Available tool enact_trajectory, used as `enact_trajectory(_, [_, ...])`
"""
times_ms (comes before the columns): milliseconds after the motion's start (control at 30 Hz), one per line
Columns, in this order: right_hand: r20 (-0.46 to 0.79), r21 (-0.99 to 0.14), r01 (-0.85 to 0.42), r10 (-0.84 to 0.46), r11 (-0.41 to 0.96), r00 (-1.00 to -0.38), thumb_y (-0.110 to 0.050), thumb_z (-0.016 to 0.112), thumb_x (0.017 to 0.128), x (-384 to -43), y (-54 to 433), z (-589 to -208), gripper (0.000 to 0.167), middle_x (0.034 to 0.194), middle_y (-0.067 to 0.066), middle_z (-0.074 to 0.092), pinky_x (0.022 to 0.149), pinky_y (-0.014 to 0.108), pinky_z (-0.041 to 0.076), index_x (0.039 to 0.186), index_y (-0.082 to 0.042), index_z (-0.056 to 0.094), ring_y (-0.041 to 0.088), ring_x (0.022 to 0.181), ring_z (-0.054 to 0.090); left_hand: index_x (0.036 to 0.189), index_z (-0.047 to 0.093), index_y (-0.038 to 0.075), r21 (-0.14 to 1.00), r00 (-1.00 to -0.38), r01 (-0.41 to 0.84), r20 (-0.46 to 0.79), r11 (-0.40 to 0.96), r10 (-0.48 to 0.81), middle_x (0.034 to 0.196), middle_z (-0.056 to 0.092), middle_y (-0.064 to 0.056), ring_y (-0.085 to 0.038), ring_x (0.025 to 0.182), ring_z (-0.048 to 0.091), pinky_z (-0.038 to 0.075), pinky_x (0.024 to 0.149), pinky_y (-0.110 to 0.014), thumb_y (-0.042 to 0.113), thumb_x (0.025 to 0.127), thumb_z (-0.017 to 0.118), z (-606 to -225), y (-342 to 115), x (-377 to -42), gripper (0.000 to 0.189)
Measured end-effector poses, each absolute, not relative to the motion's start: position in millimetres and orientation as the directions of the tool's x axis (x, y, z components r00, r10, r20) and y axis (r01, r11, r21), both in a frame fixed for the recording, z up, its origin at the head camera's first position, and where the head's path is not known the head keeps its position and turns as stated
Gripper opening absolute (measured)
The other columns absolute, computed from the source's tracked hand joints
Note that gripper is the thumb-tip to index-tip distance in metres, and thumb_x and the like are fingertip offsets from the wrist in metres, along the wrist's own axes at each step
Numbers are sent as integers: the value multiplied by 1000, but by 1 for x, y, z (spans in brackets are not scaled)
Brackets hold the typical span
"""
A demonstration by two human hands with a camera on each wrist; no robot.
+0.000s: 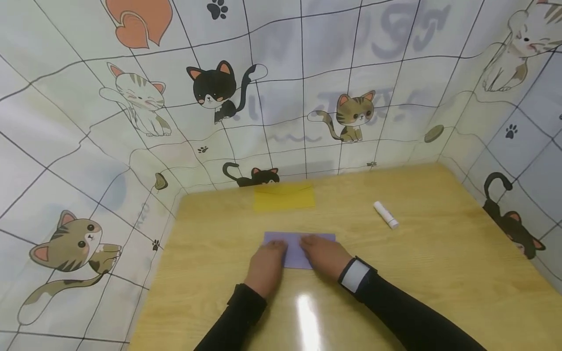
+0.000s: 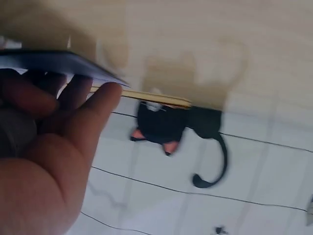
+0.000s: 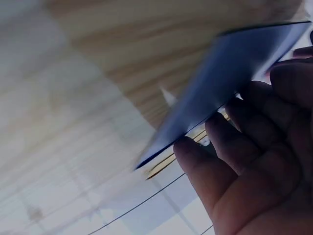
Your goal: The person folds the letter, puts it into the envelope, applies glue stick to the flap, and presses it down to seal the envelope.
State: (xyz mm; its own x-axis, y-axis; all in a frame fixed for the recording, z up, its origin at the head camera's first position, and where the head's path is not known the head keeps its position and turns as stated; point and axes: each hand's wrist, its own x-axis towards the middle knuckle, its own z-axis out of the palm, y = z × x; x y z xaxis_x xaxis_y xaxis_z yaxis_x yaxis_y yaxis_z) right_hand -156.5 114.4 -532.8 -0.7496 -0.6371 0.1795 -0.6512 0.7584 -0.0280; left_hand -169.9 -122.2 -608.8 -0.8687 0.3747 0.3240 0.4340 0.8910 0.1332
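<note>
A folded sheet of purple paper (image 1: 297, 258) is held between both hands over the middle of the table in the head view. My left hand (image 1: 266, 267) pinches its left part, and my right hand (image 1: 327, 254) pinches the right part, fingers pointing inward. In the right wrist view the fingertips (image 3: 188, 147) line the sheet's long edge, and the paper (image 3: 225, 73) stands tilted over the tabletop. The left wrist view has the paper (image 2: 49, 61) edge-on, with a fingertip (image 2: 113, 90) right at its edge.
Behind the hands, a yellow sheet of paper (image 1: 284, 197) lies at the table's back edge. A white capped stick (image 1: 386, 215), like a glue stick, lies to the right. Cat-print curtains (image 1: 285, 87) enclose the back and sides of the wooden table (image 1: 430, 273).
</note>
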Motion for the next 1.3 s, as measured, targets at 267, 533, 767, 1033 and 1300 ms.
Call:
enact_trajectory(267, [101,-16,-589,-585,808,-805,-15,76,107,-156,135,-528,32,143,10,80,102,47,68,136,-3,79,28,129,78,107,81,11,-114,-820,452,338,885,462,102,84,-4,-25,97,77,67,91,-46,-2,93,77,-568,-111,-164,19])
enact_trajectory(533, [111,-45,-632,-625,773,-773,-18,71,110,-156,110,-528,34,143,12,80,106,46,67,139,-2,78,31,129,78,136,80,9,58,-854,490,232,870,465,135,83,-9,-30,127,79,67,106,-45,2,104,69,-568,-98,-147,34])
enact_trajectory(767, [15,-111,-509,-511,854,-860,-18,68,113,-157,133,-513,36,154,12,75,109,65,63,146,-4,74,35,140,74,131,83,14,166,-886,405,312,899,342,134,84,-6,-31,127,80,68,104,-51,-3,101,69,-610,-138,-173,37])
enact_trajectory(1033, [-10,-88,-517,-519,852,-855,-44,82,105,-194,124,-523,59,154,17,73,97,62,67,144,-1,73,44,131,73,108,72,4,43,-821,428,436,903,368,89,77,-13,-28,76,73,60,56,-47,-4,95,74,-605,-137,-192,15])
enact_trajectory(1300, [-21,-90,-488,-492,868,-871,-49,89,95,-223,116,-530,66,154,16,73,92,64,67,140,-3,75,45,127,72,117,80,10,160,-897,365,326,917,300,102,84,-12,-31,89,81,69,74,-47,3,108,66,-637,-148,-239,18])
